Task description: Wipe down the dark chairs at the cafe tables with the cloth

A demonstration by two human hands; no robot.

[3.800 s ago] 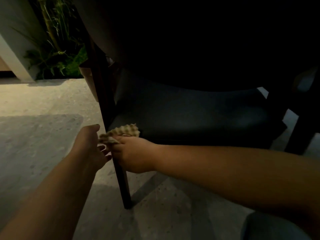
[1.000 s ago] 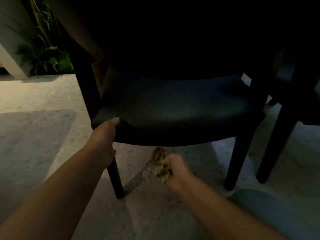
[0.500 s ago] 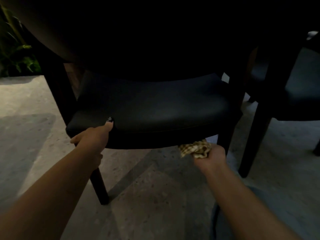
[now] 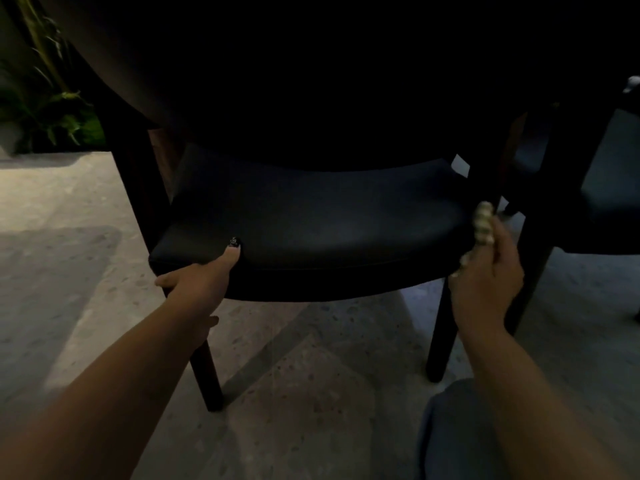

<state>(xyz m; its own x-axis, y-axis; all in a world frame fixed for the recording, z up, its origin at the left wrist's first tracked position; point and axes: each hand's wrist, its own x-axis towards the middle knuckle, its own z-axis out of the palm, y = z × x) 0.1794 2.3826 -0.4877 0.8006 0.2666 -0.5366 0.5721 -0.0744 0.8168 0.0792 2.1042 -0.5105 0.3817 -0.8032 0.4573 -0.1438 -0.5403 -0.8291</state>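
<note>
Dark upholstery fills our view: the chair stands on the stone floor, tucked under the counter. Our left hand grips the seat's front edge, thumb on top, steadying it. Our right hand has its fingers curled round the bunched checked cloth, held against the seat's right side by the front leg. We judge the frame is being wiped; next, run the cloth down that leg.

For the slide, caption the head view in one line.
Left hand grips the front edge of the dark chair while the right hand holds the cloth at its right corner.
</note>
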